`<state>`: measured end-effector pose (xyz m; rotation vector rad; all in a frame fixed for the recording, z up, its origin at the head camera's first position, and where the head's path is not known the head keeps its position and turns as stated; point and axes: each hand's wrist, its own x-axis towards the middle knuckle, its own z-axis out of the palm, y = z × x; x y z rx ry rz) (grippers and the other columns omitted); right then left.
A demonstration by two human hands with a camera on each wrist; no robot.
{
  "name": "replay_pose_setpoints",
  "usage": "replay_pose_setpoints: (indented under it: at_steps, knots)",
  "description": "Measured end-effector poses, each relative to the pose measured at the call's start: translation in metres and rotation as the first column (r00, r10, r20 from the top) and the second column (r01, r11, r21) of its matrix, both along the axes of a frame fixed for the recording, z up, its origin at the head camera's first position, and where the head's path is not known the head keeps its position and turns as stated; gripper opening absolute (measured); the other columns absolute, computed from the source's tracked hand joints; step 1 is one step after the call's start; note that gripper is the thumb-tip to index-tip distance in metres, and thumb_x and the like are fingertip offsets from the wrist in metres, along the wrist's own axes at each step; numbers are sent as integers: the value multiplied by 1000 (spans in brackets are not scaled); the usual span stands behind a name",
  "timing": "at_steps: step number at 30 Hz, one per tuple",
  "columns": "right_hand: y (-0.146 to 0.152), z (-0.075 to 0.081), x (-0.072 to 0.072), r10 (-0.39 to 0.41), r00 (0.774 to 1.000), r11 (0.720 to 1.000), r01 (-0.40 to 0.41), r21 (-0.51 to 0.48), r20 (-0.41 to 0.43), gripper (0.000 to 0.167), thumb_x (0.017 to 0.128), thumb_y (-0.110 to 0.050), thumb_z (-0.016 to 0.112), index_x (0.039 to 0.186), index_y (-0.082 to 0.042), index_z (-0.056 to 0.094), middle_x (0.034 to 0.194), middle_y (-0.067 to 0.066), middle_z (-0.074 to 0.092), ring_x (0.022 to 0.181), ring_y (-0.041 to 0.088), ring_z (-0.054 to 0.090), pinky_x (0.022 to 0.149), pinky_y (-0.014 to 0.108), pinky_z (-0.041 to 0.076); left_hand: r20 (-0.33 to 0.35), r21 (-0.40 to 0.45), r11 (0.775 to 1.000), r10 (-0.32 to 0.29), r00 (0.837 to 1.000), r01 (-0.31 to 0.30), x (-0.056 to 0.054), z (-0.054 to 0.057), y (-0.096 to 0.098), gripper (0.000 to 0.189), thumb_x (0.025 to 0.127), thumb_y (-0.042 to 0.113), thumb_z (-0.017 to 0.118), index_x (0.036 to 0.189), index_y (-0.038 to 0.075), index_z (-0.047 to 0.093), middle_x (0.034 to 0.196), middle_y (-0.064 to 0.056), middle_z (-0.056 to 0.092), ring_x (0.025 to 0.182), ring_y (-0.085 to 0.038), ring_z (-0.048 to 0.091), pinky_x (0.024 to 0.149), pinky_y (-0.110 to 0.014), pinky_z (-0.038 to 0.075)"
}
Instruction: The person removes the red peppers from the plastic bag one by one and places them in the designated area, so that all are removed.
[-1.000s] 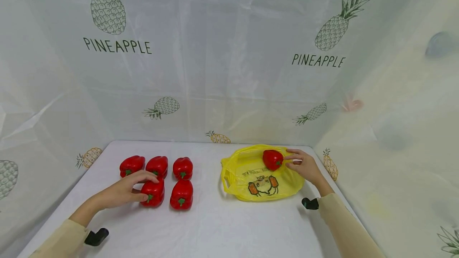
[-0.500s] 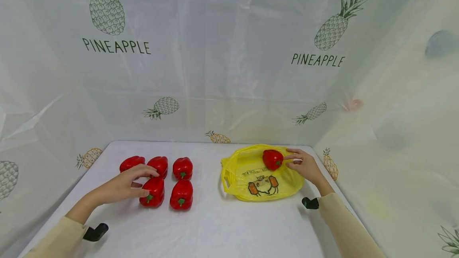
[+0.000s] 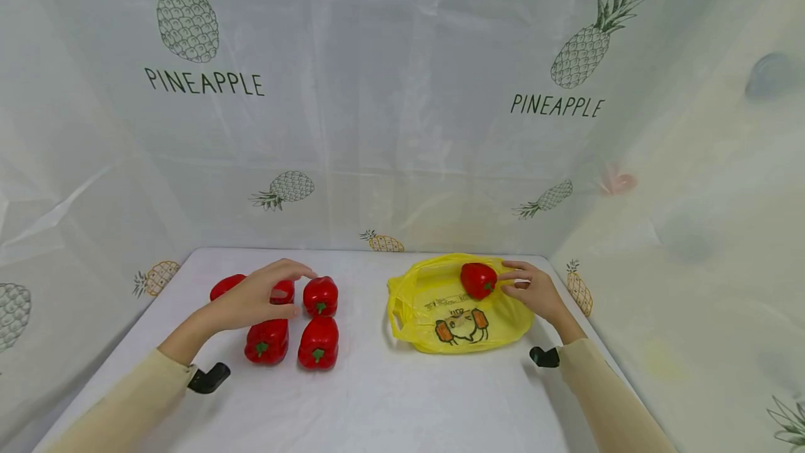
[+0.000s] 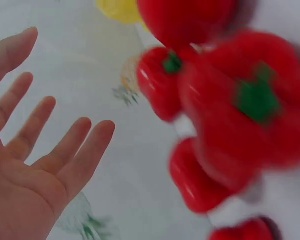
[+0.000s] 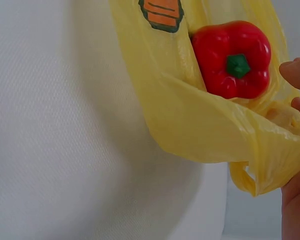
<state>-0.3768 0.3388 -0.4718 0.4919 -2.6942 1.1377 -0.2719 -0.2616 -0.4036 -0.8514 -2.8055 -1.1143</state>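
My left hand (image 3: 251, 299) is over the group of red bell peppers on the left, its fingertips close to the back-right bell pepper (image 3: 321, 298). In the left wrist view its fingers (image 4: 80, 160) are spread and nothing is in them. It partly covers the back-middle bell pepper (image 3: 286, 291) and the back-left bell pepper (image 3: 225, 286). The front-left bell pepper (image 3: 267, 343) and front-right bell pepper (image 3: 318, 345) show below it. My right hand (image 3: 537, 293) holds the gathered edge of a yellow plastic bag (image 5: 200, 125). Inside the bag lies another bell pepper (image 3: 479, 281), green stem showing.
A white-covered table (image 3: 390, 404) bears everything, its far edge against a hanging sheet (image 3: 396, 110) printed with pineapples. The sheet also closes in both sides. A loose handle loop (image 3: 397, 320) of the bag points left, toward the peppers.
My left hand has left the front-left bell pepper and moved right and farther back, toward the back-right one. The peppers have barely shifted. My right hand and the bag stay still.
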Motion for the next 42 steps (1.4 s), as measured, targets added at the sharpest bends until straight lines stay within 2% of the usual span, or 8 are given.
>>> replay_pose_setpoints:
  at_steps: [8,15,23,28,35,42]
  knots:
    - [1,-2,-1,6,1000,1000,-5,29,-31,20,98,-11,77,117,-8,81,152,15,58,134,41,56,100,43,60,34,31,997,-74,997,73,-13,18,62,57,93,27,84,145,28,60,152,1,54,136,-28,53,103,-48,59]
    - [3,0,-1,10,999,1000,-9,27,-40,18,97,-10,77,115,-8,82,151,13,59,133,40,57,101,50,58,31,46,989,-142,989,140,-27,21,114,58,94,25,83,147,28,59,152,3,53,135,-25,53,103,-46,58]
    - [4,-2,-2,27,998,998,-24,60,-64,15,97,-11,79,111,-6,83,151,14,59,131,40,59,99,57,58,54,82,976,-209,976,204,-43,13,166,56,95,25,82,147,26,60,158,-1,48,137,-29,56,103,-45,58]
    - [7,-4,-2,19,998,998,-16,65,-58,14,97,-12,79,109,-6,83,152,13,59,134,41,56,100,59,56,64,98,969,-235,970,229,-54,1,196,55,97,27,81,148,23,59,154,-2,50,136,-27,57,101,-40,59]
    - [7,-4,-1,23,998,997,-19,71,-55,14,97,-12,79,109,-5,83,152,14,59,134,43,56,101,60,56,73,69,975,-217,973,212,-68,-20,236,58,98,29,80,150,23,57,155,-1,52,136,-25,58,103,-34,56]
    - [7,-3,-1,34,997,998,-30,56,-64,16,97,-12,79,109,-3,82,152,15,58,134,44,56,100,61,56,103,75,983,-177,979,170,-85,-34,273,61,99,31,79,154,23,54,160,-1,49,141,-25,52,111,-42,51]
